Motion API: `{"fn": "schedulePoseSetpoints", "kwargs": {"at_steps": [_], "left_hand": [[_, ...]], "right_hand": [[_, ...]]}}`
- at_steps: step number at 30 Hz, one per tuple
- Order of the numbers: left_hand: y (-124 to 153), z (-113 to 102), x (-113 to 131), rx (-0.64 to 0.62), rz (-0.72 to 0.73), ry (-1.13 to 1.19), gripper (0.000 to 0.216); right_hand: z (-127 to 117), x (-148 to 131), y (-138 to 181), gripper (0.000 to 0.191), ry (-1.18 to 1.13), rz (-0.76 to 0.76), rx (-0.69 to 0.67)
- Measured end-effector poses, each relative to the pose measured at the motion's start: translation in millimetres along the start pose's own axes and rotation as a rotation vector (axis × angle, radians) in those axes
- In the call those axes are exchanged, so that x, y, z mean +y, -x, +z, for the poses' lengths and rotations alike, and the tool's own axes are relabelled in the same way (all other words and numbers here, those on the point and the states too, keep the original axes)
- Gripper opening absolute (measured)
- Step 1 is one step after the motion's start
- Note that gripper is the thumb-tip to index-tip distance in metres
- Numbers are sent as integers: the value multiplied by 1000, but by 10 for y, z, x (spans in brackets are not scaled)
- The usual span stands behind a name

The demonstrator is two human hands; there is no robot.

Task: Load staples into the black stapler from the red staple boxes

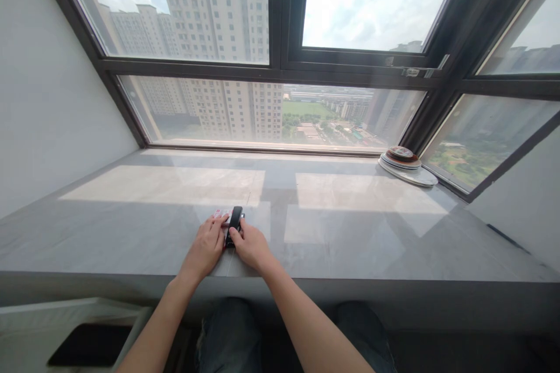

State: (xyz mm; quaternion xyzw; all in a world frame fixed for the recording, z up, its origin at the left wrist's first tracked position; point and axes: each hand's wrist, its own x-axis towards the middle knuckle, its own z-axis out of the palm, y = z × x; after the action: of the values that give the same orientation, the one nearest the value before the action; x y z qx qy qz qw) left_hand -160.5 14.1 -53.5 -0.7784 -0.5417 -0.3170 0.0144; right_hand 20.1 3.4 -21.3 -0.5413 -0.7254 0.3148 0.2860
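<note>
A black stapler point(236, 218) sits on the grey stone windowsill, pointing away from me. My right hand point(254, 246) is closed around its right side, with the thumb on the near part of its top. Just left of it, my left hand point(207, 247) holds a small white paper with red print point(223, 212) against the sill, fingertips close to the stapler. Most of the paper is hidden under my fingers, and I cannot tell how far it reaches into the stapler.
A stack of plates or round lids point(406, 169) stands in the sill's far right corner. Dark-framed windows point(280, 73) rise behind the sill point(350, 245). Below its front edge, a pale container point(65, 309) with a dark flat object point(94, 344) is at lower left; my knees are below.
</note>
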Motion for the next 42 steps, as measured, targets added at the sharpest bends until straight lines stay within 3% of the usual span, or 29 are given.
{"fn": "schedulePoseSetpoints", "kwargs": {"at_steps": [10, 20, 22, 25, 28, 31, 32, 36, 38, 42], "left_hand": [[-103, 12, -126, -8, -27, 59, 48], [-121, -30, -94, 20, -62, 93, 46], [-96, -59, -58, 62, -106, 69, 45], [-47, -147, 21, 135, -174, 41, 45], [-6, -265, 236, 242, -149, 34, 42], [30, -286, 673, 316, -37, 51, 41], [39, -247, 849, 285, 7, 63, 42], [29, 124, 1421, -62, 165, 53, 46], [-9, 347, 1523, -143, 109, -11, 49], [-103, 614, 1476, -223, 2, -126, 57]], "right_hand": [[-200, -139, -9, 45, -122, 2, -106], [-80, -28, -91, 54, -316, 94, -185], [-109, 85, -51, 60, -404, 138, -125], [-299, 371, 110, 62, -443, 157, 124], [-652, 743, 368, 57, -265, 59, 301], [-1034, 1077, 637, 55, 82, -14, 355], [-1136, 1161, 712, 56, 217, -17, 325], [-1315, 1321, 881, 62, 565, 90, 177], [-1286, 1313, 894, 63, 646, 144, 160], [-1178, 1243, 853, 68, 740, 218, 170]]}}
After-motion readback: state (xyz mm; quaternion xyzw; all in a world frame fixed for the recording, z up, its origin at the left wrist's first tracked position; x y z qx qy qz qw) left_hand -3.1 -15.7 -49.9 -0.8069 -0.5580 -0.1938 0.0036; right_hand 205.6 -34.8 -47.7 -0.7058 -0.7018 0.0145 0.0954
